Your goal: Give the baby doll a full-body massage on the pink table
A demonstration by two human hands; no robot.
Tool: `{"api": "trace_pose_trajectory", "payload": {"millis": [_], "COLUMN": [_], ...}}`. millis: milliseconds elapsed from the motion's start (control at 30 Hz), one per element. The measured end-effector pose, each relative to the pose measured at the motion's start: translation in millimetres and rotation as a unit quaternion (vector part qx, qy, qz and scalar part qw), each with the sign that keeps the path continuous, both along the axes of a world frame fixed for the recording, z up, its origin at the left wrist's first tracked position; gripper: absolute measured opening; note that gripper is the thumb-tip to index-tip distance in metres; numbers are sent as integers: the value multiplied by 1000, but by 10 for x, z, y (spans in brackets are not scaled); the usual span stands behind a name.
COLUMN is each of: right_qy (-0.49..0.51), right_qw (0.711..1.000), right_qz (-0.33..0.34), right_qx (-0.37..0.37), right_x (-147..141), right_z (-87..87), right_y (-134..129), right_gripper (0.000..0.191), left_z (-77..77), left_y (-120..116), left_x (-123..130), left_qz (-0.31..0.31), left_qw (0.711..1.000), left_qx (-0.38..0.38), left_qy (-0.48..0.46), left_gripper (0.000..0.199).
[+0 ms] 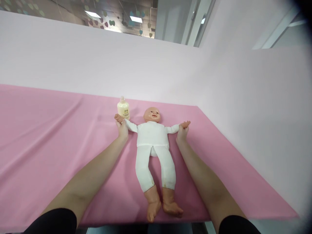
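A baby doll (153,135) with a white cloth body lies on its back, head toward the wall and bare feet toward me. Both its arms are spread out sideways. My left hand (122,128) is closed around the doll's forearm on the left, just below its small hand. On the other side, my right hand (182,132) grips the doll's other wrist. Right behind the doll's left-side hand stands a pump bottle (123,109) of pale yellow liquid, upright and partly covered by that hand.
A pink sheet (60,146) with some creases covers the table. White walls (97,61) rise behind it and along the right (263,123). Above the back wall, a window (122,19) shows ceiling lights and hanging heart shapes. The table's front edge lies close to me.
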State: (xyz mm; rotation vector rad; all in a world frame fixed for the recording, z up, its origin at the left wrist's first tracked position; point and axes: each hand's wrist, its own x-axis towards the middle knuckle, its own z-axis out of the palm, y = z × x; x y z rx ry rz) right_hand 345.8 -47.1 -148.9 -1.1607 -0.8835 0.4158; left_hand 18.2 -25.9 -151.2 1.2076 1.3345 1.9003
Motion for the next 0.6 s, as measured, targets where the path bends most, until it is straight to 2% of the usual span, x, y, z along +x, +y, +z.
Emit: {"api": "trace_pose_trajectory", "payload": {"millis": [33, 100, 233, 300, 367, 433, 467, 533, 600], "right_qy": [-6, -56, -193, -270, -365, -439, -458, -459, -422], "right_qw": [1000, 996, 969, 948, 911, 870, 857, 857, 879], "right_qz": [12, 47, 120, 139, 178, 218, 229, 228, 215], "right_qx": [6, 44, 98, 94, 77, 59, 53, 51, 53], "right_x": [-50, -154, -311, -353, -376, -386, -389, -392, -396], "right_z": [71, 214, 357, 353, 334, 319, 314, 307, 303], "right_y": [-50, -159, -311, -335, -335, -327, -323, -321, -328], "right_gripper": [69, 67, 62, 59, 57, 59, 61, 63, 61], "left_z": [42, 135, 274, 304, 316, 320, 324, 338, 361], "left_y": [-38, -128, -298, -351, -378, -389, -394, -410, -435], "left_x": [27, 91, 221, 275, 317, 343, 351, 359, 359], "left_qz": [10, -10, -73, -106, -157, -196, -204, -194, -175], "left_qw": [1000, 1000, 981, 952, 907, 871, 864, 870, 890], "left_qx": [3, 25, 73, 86, 90, 88, 86, 79, 79], "left_qy": [-8, 9, 163, 274, 379, 441, 453, 447, 413], "left_gripper": [42, 47, 52, 50, 46, 44, 44, 45, 46]}}
